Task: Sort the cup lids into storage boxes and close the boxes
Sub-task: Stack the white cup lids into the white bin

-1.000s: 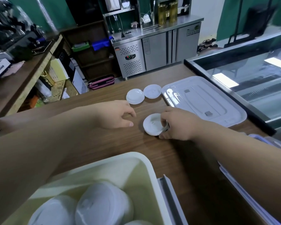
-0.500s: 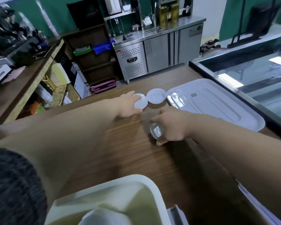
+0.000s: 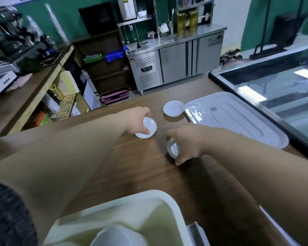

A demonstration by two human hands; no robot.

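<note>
White plastic is the job at hand: my left hand (image 3: 138, 119) pinches a round white plastic cup lid (image 3: 148, 127) by its rim, thumb on the near edge and fingers on the far one. It lies flat, or nearly so, on the brown wooden counter (image 3: 132, 167). My right hand (image 3: 190, 141) has its fingers curled round a second white lid (image 3: 173, 148), tipped up on edge close above the wood. To do this pick-up well, I judge I should grip lightly at the rims so the thin plastic does not buckle and lift the left one straight up rather than drag it. Then I should nest the two facing the same way before carrying them back to the cream plastic storage box (image 3: 174, 206) at my near edge, where stacked white lids (image 3: 117, 235) sit inside. Counting: three loose lids in view, one in each hand and a third white lid (image 3: 173, 108) lying flat farther off, just beside the clear rectangular plastic box cover (image 3: 238, 121); one open box; one cover. How many lids are in the box I cannot tell.
</note>
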